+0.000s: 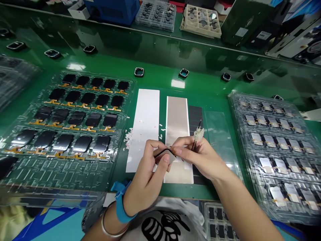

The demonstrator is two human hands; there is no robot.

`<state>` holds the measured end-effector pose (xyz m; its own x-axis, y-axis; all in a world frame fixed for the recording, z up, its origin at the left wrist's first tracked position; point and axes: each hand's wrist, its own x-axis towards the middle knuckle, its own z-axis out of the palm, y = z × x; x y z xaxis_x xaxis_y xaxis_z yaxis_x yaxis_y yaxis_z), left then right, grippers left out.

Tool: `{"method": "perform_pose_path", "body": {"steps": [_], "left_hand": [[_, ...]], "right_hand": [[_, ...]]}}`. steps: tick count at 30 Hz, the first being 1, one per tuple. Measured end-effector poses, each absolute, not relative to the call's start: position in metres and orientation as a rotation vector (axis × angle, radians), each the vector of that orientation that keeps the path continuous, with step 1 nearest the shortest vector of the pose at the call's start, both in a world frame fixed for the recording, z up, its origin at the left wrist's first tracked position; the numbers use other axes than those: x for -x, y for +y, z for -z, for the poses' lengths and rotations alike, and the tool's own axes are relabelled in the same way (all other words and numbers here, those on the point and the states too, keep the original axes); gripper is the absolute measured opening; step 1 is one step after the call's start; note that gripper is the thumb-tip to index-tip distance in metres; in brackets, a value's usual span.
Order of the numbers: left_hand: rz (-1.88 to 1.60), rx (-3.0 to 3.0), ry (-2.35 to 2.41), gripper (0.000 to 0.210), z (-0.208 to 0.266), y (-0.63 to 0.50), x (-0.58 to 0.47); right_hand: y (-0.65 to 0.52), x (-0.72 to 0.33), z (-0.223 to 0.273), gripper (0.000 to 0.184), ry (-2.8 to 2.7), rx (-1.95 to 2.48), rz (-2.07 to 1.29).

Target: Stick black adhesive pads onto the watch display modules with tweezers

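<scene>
My left hand [150,170], with a blue wrist strap [122,202], grips a small display screen [169,158] by its edges, its silvery back facing me. My right hand [200,157] pinches at the screen's right edge, by its orange flex cable [173,151]. Tucked in that same hand is a pair of dark tweezers [200,124] wrapped in pale material. Beneath the hands lie a white sheet [146,110], a beige-backed sheet [177,115] and a dark strip [195,115]. What the right fingertips hold is partly hidden.
Left, a clear tray [100,170] carries rows of black screens with orange cables. A right-hand tray [240,134] holds silver-backed screens. Several watch frames [139,72] line the back of the green table. White scraps [128,139] lie beside the white sheet.
</scene>
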<state>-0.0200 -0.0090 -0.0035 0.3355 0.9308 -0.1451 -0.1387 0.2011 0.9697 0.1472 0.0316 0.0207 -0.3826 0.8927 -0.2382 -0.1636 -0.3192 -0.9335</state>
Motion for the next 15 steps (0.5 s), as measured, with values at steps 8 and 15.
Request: {"method": "perform_pose_path", "body": {"steps": [8,15], "left_hand": [[-0.910,-1.141,0.938,0.011,0.0035,-0.0065,0.0177],[-0.868,-1.137,0.967,0.019,0.0049,-0.0078,0.0205]], "right_hand": [[0.0306,-0.1486,-0.0135,0.023,-1.049,1.020,-1.899],[0.0250,-0.1458,-0.0145,0.021,-1.302,1.271,-1.462]]}}
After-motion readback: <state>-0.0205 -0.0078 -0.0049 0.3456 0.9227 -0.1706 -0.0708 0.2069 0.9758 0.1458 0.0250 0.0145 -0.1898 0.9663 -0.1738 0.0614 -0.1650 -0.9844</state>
